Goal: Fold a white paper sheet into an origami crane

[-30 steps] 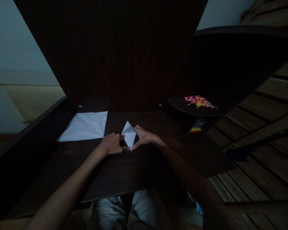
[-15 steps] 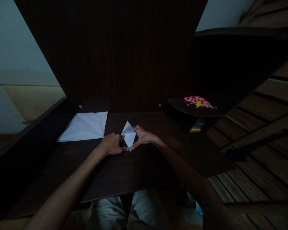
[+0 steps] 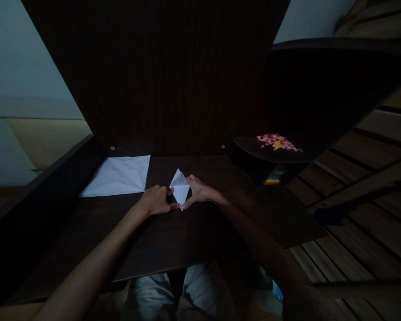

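Observation:
A white folded paper (image 3: 180, 187), shaped like a narrow diamond with a crease across its middle, lies on the dark wooden desk (image 3: 173, 245). On its left side my left hand (image 3: 156, 199) grips the edge, thumb and fingers at the side corner and near the bottom tip. My right hand (image 3: 199, 191) holds the opposite side the same way, its thumb close to the lower point. Both hands rest low on the desk, and the fingertips partly cover the paper's edges.
Creased white sheets (image 3: 118, 176) lie at the back left, beside the desk's raised side panel (image 3: 43, 187). A small shelf (image 3: 270, 154) at the right bears a heap of pink, red and yellow pieces (image 3: 277, 141). Below it is a small yellow object (image 3: 272, 182).
My hands stay nearly in place. The thumbs and fingers at the bottom tip have drawn slightly apart, and the paper's top now shows a small split beside its point.

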The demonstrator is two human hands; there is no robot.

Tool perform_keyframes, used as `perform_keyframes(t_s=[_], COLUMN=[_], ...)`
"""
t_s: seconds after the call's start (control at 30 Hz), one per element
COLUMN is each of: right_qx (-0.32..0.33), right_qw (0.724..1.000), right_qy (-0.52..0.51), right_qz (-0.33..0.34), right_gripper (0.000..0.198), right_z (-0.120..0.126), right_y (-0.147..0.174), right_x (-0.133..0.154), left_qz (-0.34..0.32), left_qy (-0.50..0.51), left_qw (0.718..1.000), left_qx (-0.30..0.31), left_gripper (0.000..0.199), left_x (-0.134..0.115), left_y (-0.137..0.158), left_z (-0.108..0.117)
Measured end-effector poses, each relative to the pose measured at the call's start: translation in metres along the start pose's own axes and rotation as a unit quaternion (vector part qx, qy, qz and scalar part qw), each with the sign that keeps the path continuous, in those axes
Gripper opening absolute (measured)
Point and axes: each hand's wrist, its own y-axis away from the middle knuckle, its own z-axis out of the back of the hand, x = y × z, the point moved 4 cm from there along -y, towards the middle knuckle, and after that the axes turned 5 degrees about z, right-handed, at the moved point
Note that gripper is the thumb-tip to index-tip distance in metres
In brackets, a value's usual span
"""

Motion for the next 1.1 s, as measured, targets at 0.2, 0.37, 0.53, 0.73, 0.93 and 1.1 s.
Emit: perform_keyframes(t_s=[0.2,0.37,0.53,0.73,0.93,1.1], right_qx=[-0.002,-0.016,-0.02,-0.021,-0.033,-0.016], right_qw=[1.0,1.0,0.999,0.999,0.999,0.998], right_qy=[0.005,0.004,0.012,0.023,0.009,-0.05], right_qz=[0.011,0.023,0.024,0.023,0.023,0.036], right_gripper=[0.095,0.093,0.094,0.101,0.099,0.072], right_z=[-0.003,-0.005,-0.004,-0.003,-0.004,-0.004], right_y=[0.0,0.001,0.001,0.005,0.005,0.003], right_x=[-0.003,-0.006,-0.003,0.005,0.002,-0.008], left_qz=[-0.01,0.0,-0.001,-0.007,-0.011,-0.019], left_qy=[0.007,0.009,0.019,0.033,0.046,0.061], left_qw=[1.0,1.0,1.0,0.999,0.999,0.998], left_qx=[0.003,0.007,0.003,0.002,-0.002,-0.016], left_gripper=[0.078,0.081,0.084,0.084,0.08,0.078], left_x=[-0.003,-0.002,0.002,0.003,0.004,0.006], left_y=[0.002,0.001,-0.003,-0.004,-0.004,-0.003], left_z=[0.005,0.005,-0.001,-0.003,0.0,-0.001])
